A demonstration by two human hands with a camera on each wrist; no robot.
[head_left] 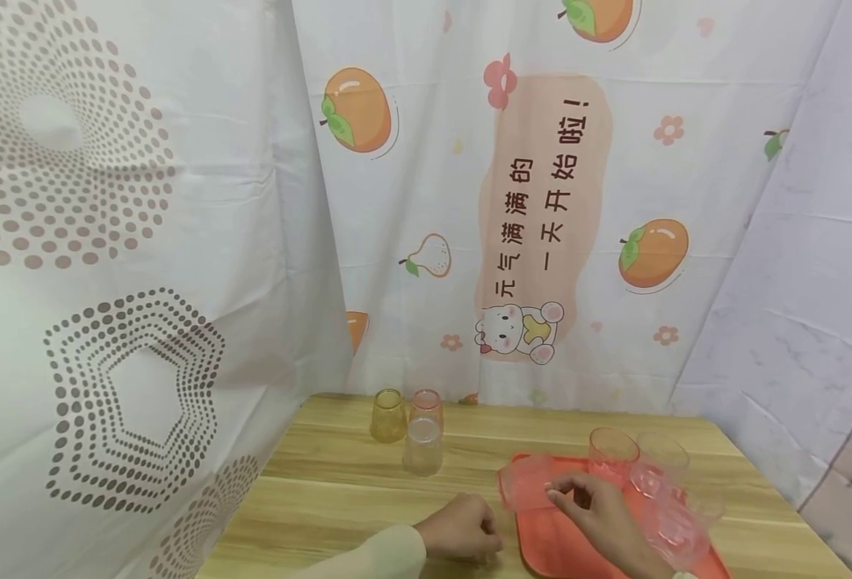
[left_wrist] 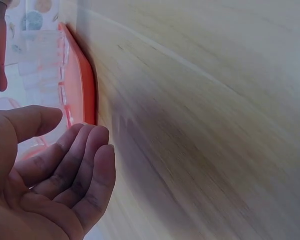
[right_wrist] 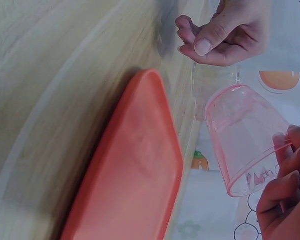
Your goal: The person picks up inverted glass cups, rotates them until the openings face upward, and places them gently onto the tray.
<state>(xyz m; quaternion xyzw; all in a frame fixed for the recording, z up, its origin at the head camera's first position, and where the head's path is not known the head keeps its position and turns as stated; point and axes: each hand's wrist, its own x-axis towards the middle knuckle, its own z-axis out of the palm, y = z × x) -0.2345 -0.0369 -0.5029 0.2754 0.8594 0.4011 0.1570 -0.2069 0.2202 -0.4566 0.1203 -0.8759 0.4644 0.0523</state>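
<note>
White printed curtains (head_left: pixel 426 193) are hanging behind everything, so yeah, the background's pretty busy. Below them the wood-grain tabletop (head_left: pixel 339 474) is spreading out, and a red tray (head_left: pixel 552 540) is sitting toward its right side. Some clear and pinkish cups (head_left: pixel 675 535) are crowding the tray's right part, while at the back left a yellow cup (head_left: pixel 388 420), a rose cup (head_left: pixel 426 404) and a clear cup (head_left: pixel 423 452) are standing bunched together, the clear one sitting in front of the rose one. Right hand (head_left: pixel 596 508) is hovering over the tray; left hand (head_left: pixel 462 528) is hanging beside the tray's left edge, holding nothing, fingers loosely bent and thumb standing off from them. Now the bit that matters imo: the right hand's grip is pinching a pink cup (head_left: pixel 527 485) by one end, closed right down to the cup wall. That cup is sticking out to the left of the grip, above the tray's left edge, its long axis running roughly sideways, so it's lying tipped in the air, not upright. Left hand is sitting nearer the free end, on the person's side, not touching. I'm guessing any turn upright is hinging on those fingertips (right_wrist: pixel 279 140); not telling which end's the mouth, I can't be sure.
</note>
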